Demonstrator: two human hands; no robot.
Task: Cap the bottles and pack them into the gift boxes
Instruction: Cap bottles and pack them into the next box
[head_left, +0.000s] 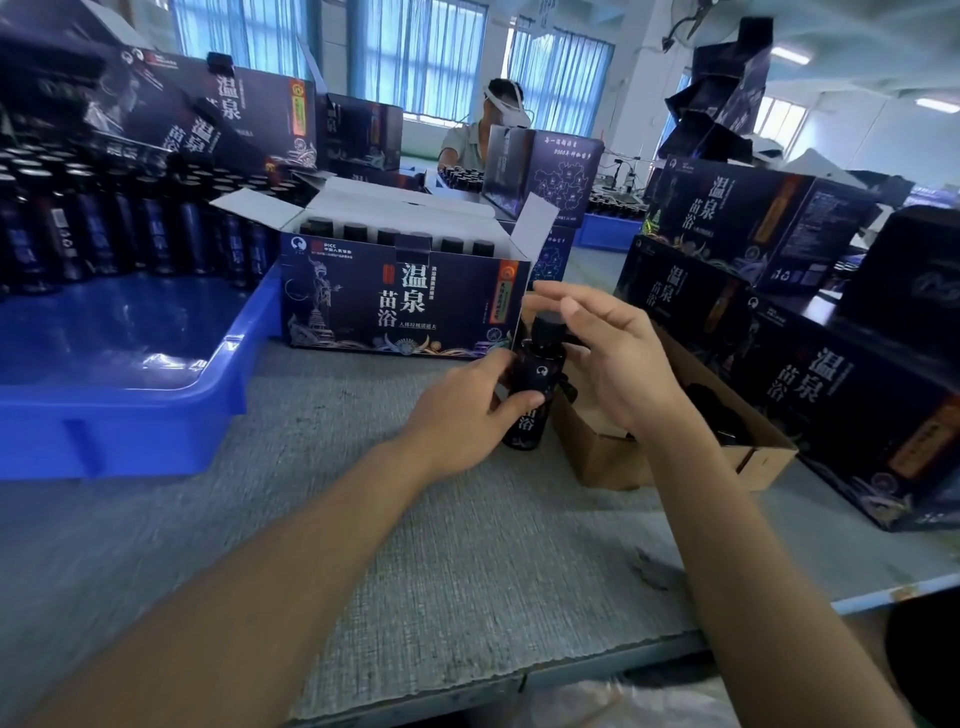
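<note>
A dark bottle (535, 384) with a black cap (546, 328) stands upright on the grey table, just right of the open gift box (400, 304). My left hand (467, 415) grips the bottle's body from the left. My right hand (608, 353) is at the cap, thumb touching it, fingers spread and nearly straight above it. The gift box holds a row of capped bottles (387, 236), its flaps standing open.
A blue tray (130, 384) at the left carries many dark bottles (104, 223) at its back. A brown cardboard box (675, 452) with black caps sits at the right. Stacked gift boxes (810, 364) fill the right side. A person sits behind.
</note>
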